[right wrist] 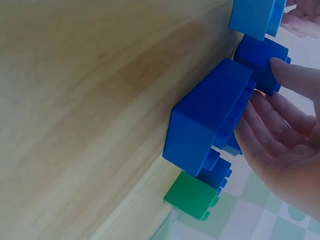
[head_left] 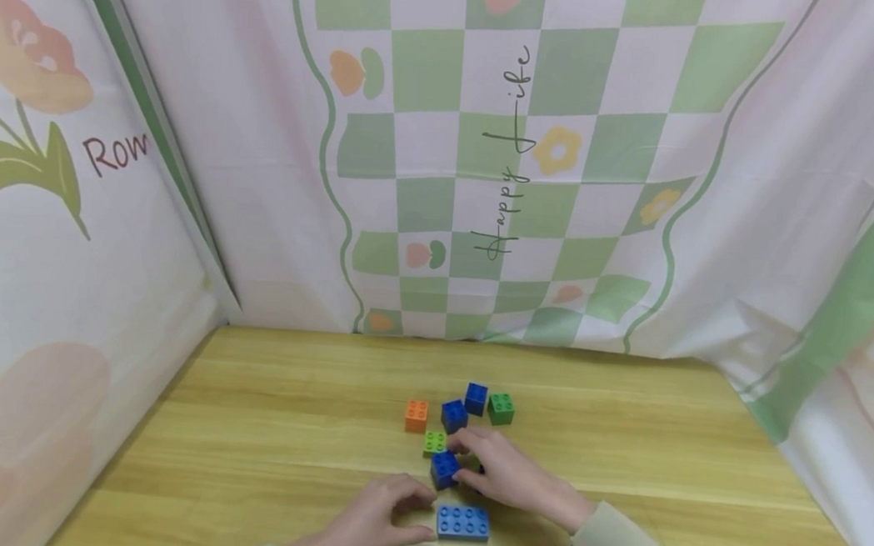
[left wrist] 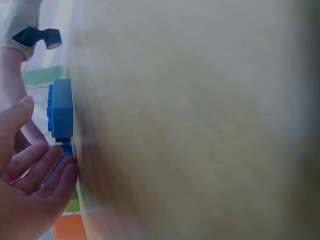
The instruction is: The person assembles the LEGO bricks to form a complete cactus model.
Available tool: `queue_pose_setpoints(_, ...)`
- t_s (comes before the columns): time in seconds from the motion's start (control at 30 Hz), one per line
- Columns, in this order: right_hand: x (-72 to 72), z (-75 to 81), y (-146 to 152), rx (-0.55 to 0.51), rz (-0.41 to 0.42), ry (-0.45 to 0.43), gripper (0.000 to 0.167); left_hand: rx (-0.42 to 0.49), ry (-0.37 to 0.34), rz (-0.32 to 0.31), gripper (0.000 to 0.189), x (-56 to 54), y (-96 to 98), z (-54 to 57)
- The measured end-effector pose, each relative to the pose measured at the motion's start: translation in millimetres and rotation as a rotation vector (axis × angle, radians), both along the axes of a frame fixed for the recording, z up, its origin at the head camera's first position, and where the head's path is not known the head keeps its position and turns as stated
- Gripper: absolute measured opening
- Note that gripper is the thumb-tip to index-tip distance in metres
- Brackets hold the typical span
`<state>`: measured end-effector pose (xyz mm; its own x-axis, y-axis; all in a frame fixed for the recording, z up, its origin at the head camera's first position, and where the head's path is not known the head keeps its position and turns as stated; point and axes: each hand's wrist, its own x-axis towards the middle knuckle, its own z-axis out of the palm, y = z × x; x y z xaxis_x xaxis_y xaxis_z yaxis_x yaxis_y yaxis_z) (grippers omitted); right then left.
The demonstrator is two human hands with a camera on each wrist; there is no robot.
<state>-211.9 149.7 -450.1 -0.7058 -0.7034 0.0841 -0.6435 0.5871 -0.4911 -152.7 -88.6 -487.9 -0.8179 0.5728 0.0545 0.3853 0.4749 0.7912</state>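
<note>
My right hand (head_left: 507,475) has its thumb on a dark blue square block (head_left: 444,470) and its fingertips at the block's far side; in the right wrist view this block (right wrist: 260,57) lies between thumb and fingers. Beneath the hand stands a longer dark blue block (right wrist: 205,117), mostly hidden in the head view. My left hand (head_left: 377,516) is beside the left end of a light blue eight-stud brick (head_left: 463,523), thumb and fingers apart with a gap between. In the left wrist view its fingers are loosely bent and hold nothing, with the light blue brick (left wrist: 62,107) beyond them.
A lime block (head_left: 435,443) sits just behind the handled block. Farther back are an orange block (head_left: 416,416), two dark blue blocks (head_left: 454,415) and a green block (head_left: 500,408). Patterned curtains (head_left: 487,184) hang behind and beside the wooden table (head_left: 286,406).
</note>
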Motion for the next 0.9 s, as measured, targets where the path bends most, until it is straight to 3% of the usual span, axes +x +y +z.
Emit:
queue_pose_setpoints(0.37,5.5,5.8,6.3,-0.075,-0.025,-0.003,0.033,0.014,0.052,-0.013,0.041,1.4,1.3,-1.0)
queue_pose_setpoints(0.57,11.5,10.6,12.4,-0.093,-0.024,0.046,0.031,0.011,0.05,-0.016,0.042,-0.1,2.1,-1.7)
queue_pose_setpoints(0.8,19.1,12.4,21.4,-0.137,0.002,0.12,0.027,0.01,-0.011,-0.017,0.041,-0.8,3.8,-1.2)
queue_pose_setpoints(0.9,22.0,12.9,24.6,-0.145,-0.005,0.131,0.026,0.007,0.008,-0.02,0.041,-0.3,3.7,-1.1)
